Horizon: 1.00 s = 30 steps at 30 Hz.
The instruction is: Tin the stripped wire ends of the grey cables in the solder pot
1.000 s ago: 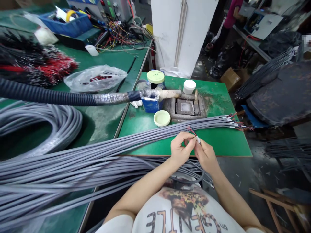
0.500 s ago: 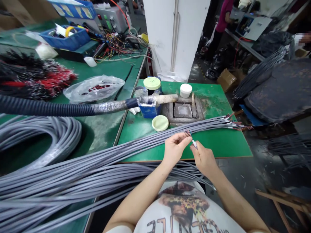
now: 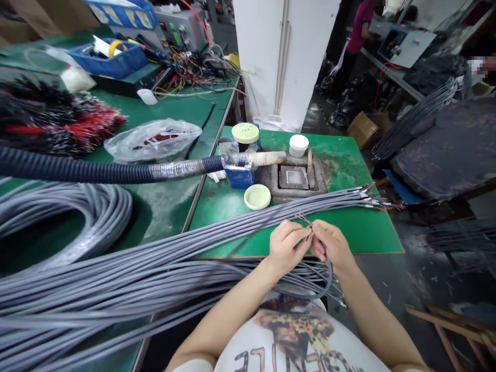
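My right hand (image 3: 331, 243) is closed around the end of a grey cable (image 3: 329, 271), which bends down below it toward my lap. Thin coloured wires (image 3: 303, 218) fan out from the cable's stripped end, pointing up and left. My left hand (image 3: 289, 245) pinches at the base of these wires, its fingertips touching those of my right hand. Just beyond both hands a bundle of grey cables (image 3: 232, 226) lies across the green table (image 3: 372, 235), with stripped wire ends (image 3: 382, 201) at the right.
Behind the bundle sit a solder pot (image 3: 294, 178), a pale green lid (image 3: 257, 197), a white tub (image 3: 298, 145) and a blue box (image 3: 242, 177). A ribbed hose (image 3: 116, 172) crosses from the left. Coiled grey cable (image 3: 108, 212) lies at left. A person (image 3: 358, 31) stands far back.
The cable end has turned in my right hand, and its grey length now shows bending below. My left hand has moved slightly right and down, closer to my right hand.
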Tool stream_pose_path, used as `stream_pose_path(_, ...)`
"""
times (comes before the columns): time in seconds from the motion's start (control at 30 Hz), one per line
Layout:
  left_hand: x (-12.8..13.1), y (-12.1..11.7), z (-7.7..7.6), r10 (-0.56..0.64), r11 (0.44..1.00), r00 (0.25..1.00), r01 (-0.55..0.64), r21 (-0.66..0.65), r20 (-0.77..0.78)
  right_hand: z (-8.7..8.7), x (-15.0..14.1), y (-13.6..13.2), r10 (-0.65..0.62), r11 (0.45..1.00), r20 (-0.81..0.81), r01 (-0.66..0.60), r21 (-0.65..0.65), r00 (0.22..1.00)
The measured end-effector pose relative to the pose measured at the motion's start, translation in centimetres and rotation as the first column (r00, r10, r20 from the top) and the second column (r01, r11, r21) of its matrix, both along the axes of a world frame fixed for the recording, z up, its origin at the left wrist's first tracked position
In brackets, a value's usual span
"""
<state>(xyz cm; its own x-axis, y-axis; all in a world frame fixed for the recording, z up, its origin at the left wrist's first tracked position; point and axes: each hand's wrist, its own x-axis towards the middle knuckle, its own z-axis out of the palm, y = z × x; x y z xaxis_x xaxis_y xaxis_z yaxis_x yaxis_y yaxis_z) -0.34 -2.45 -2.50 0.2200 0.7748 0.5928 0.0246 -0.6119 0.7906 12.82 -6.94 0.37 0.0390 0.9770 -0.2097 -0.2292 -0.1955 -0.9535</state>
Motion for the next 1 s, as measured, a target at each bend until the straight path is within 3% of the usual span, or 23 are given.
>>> stream_pose_path(0.1, 0.1, -0.2, 0.1, -0.007, 0.995, 0.998, 0.014, -0.100, 0.064, 0.4, 0.1, 0.6, -0.049, 0.999, 0.126, 0.046, 0.026, 0.991)
stream_pose_path(0.17, 0.4, -0.2, 0.4, 0.008, 0.959, 0.986, 0.040, -0.281, 0.169, 0.5, 0.0, 1.0, -0.114, 0.992, 0.205, 0.099, 0.084, 0.972)
stream_pose_path(0.27, 0.7, -0.1, 0.8, 0.044, 0.780, 0.923, 0.208, -0.590, 0.383, 0.5, -0.4, 1.6, -0.195, 0.973, 0.291, 0.149, 0.174, 0.937)
stream_pose_path(0.37, 0.7, 0.4, 1.0, 0.100, 0.593, 0.826, 0.397, -0.700, 0.554, 0.6, -0.9, 2.4, -0.232, 0.960, 0.362, 0.152, 0.237, 0.903)
stream_pose_path(0.47, 0.2, 0.9, 1.2, 0.172, 0.530, 0.761, 0.464, -0.709, 0.626, 1.1, -1.5, 3.4, -0.237, 0.949, 0.418, 0.118, 0.292, 0.877)
stream_pose_path(0.6, -1.3, 1.7, 1.2, 0.231, 0.567, 0.753, 0.410, -0.714, 0.616, 2.0, -2.3, 5.8, -0.206, 0.940, 0.513, 0.023, 0.340, 0.833)
stream_pose_path(0.73, -3.4, 2.2, 0.4, 0.255, 0.631, 0.842, 0.228, -0.742, 0.475, 2.4, -2.7, 9.6, -0.164, 0.941, 0.609, -0.062, 0.333, 0.776)
stream_pose_path(0.87, -4.9, 1.9, -1.1, 0.239, 0.724, 0.931, 0.019, -0.690, 0.277, 1.4, -3.3, 13.6, -0.091, 0.939, 0.710, -0.177, 0.295, 0.699)
stream_pose_path(1.0, -5.4, 1.8, -2.4, 0.188, 0.782, 0.963, -0.028, -0.623, 0.193, -0.2, -4.2, 16.2, -0.054, 0.928, 0.811, -0.271, 0.256, 0.583)
